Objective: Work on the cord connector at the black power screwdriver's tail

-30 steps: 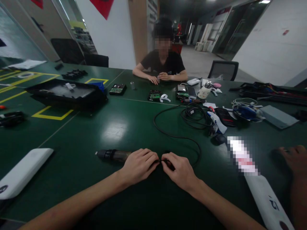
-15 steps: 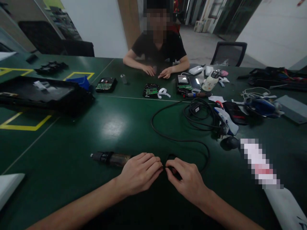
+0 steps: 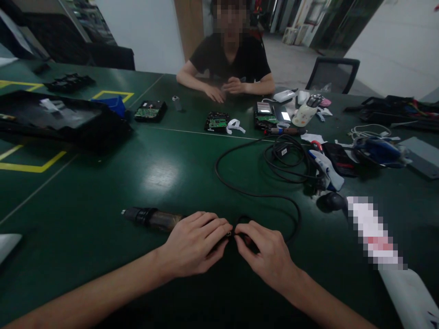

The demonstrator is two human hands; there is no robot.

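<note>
The left hand [image 3: 196, 242] and right hand [image 3: 266, 249] nearly met beside a dark, brown-barrelled cylindrical tool [image 3: 152, 219].
It lay near on the green tabletop [image 3: 164, 160], left fingers curled over its right end; right fingertips pinched a dark piece [image 3: 234, 232], mostly hidden, near a thin black cable [image 3: 260, 196].

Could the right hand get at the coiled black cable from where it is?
Probably yes: the coiled cable lies ahead of the right hand, with only table and a loose loop between. Its fingers seem curled around something dark, though.
</note>
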